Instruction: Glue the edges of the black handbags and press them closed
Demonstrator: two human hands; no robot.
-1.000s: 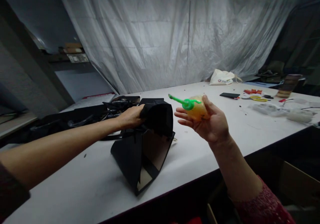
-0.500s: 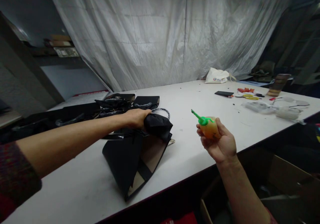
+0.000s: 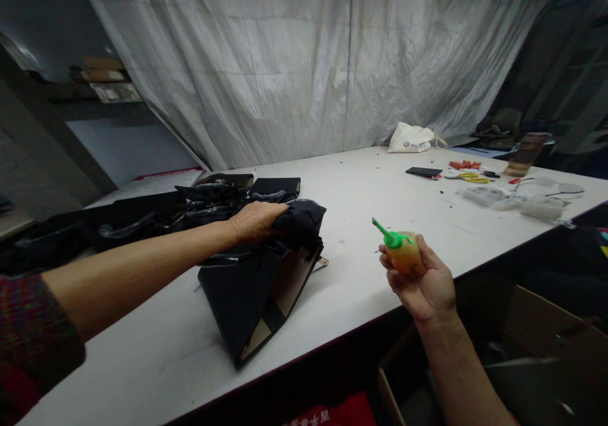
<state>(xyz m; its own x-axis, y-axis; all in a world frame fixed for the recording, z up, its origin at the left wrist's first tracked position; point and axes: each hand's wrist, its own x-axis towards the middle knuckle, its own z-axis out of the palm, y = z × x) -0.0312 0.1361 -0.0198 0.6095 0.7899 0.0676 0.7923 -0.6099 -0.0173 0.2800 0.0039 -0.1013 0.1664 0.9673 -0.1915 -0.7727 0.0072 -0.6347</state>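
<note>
My left hand [image 3: 254,221] grips the crumpled top of a black bag [image 3: 256,274] that lies tipped on the white table [image 3: 380,185], its brown inside showing. My right hand [image 3: 422,280] is closed round a small yellow squeeze bottle [image 3: 406,255] with a green nozzle [image 3: 386,233] that points up and to the left. The bottle is held above the table's near edge, to the right of the bag and apart from it.
More black bags and straps [image 3: 156,214] are piled at the left. A white cloth bag [image 3: 411,139], a black phone [image 3: 424,172], yellow scissors [image 3: 470,177] and plastic wrappings [image 3: 513,199] lie at the far right. A cardboard box [image 3: 536,344] stands below the table edge.
My right hand has come down and back towards me with the bottle, from beside the bag's top to the table edge. My left hand keeps its grip on the bag.
</note>
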